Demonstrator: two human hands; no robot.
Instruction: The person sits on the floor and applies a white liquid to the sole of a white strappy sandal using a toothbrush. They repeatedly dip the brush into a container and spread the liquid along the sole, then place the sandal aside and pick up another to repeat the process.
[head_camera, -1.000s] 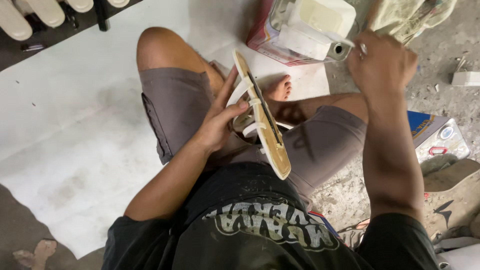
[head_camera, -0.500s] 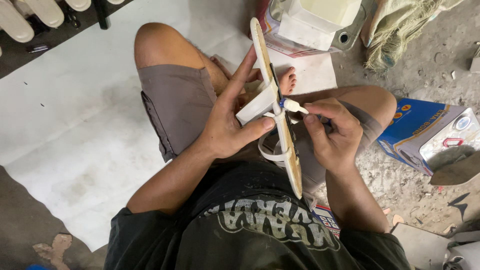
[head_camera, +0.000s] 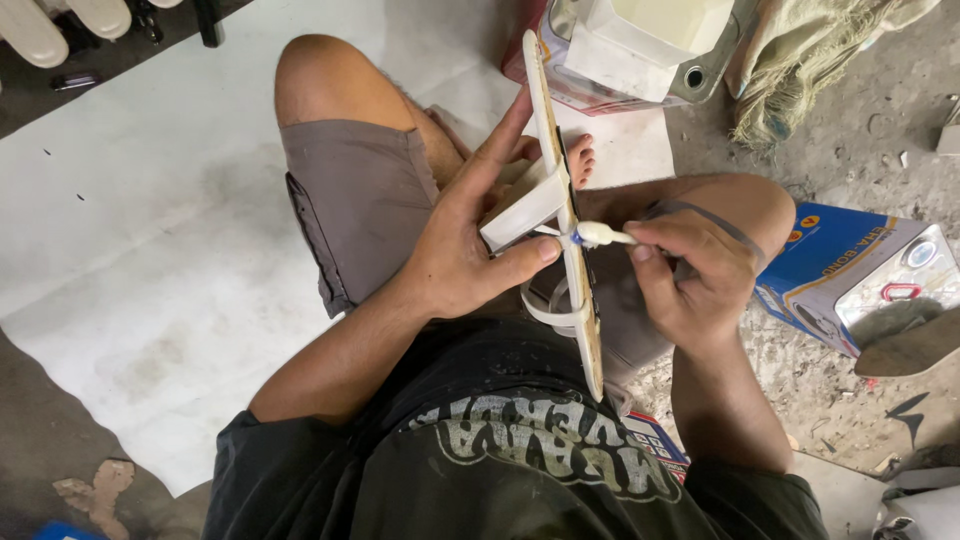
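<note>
Sitting cross-legged on a white sheet (head_camera: 130, 230), the person works over the lap, with bare sheet open toward 9 o'clock and grey concrete floor (head_camera: 860, 90) toward 3 o'clock. The sheet's near edge runs diagonally at 7 o'clock, beside dark floor.

The left hand (head_camera: 465, 245) holds a sandal (head_camera: 562, 215) on edge, sole running from 12 o'clock down to 6 o'clock. The fingers are spread nearly straight along the sole, and the thumb presses the sole edge from the side; the white strap (head_camera: 520, 210) lies against the palm. A second strap loop (head_camera: 545, 305) hangs below the thumb.

The right hand (head_camera: 690, 275) is curled closed around a small white applicator (head_camera: 600, 234), pinched between thumb and fingers. Its blue tip touches the sole where the strap meets it.

A red-and-white box holding a white container (head_camera: 650, 40) stands at 12 o'clock, just beyond the sandal's tip. A blue carton with yellow and red markings (head_camera: 850, 270) lies at 3 o'clock, near the right knee. A crumpled greenish cloth (head_camera: 800, 60) lies at 1 o'clock.
</note>
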